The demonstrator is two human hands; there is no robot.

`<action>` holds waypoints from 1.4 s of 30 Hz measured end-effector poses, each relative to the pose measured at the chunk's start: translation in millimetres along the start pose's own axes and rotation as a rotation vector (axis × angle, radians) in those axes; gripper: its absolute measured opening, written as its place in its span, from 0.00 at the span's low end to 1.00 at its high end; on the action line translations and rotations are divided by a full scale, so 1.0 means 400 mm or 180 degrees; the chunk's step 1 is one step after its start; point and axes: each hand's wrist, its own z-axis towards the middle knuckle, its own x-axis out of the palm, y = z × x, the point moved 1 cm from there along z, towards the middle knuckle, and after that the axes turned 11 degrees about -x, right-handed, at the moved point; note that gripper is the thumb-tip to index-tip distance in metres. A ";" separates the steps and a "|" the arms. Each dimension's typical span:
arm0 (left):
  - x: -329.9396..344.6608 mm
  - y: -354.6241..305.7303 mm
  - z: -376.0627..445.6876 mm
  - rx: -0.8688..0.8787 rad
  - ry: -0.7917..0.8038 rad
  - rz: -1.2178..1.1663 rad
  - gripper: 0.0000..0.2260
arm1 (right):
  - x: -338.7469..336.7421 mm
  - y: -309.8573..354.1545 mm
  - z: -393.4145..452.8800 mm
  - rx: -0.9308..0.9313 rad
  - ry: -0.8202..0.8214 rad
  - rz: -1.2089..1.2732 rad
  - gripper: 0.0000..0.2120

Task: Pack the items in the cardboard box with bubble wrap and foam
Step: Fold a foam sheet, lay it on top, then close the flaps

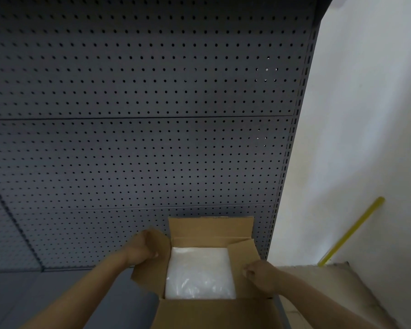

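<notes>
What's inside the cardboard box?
The cardboard box shows only white bubble wrap on top. Anything packed under it is covered, so I cannot see it.

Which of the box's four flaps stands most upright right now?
The far flap, against the pegboard. The left hand and right hand hold the side flaps.
</notes>
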 end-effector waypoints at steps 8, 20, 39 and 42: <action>0.073 -0.098 -0.073 0.0546 -0.0091 0.0248 0.16 | 0.011 -0.019 0.006 -0.0119 -0.0063 -0.0104 0.17; 0.197 -0.040 -0.061 0.0794 0.1022 0.1390 0.22 | 0.028 -0.010 -0.020 -0.0307 0.0005 -0.0324 0.21; 0.217 -0.034 -0.118 0.0675 0.1672 0.2761 0.56 | 0.020 0.009 -0.057 -0.0301 0.0139 -0.0225 0.26; 0.176 -0.046 -0.099 0.0567 0.2087 0.2111 0.51 | -0.007 0.015 -0.065 -0.0239 0.0077 0.0031 0.26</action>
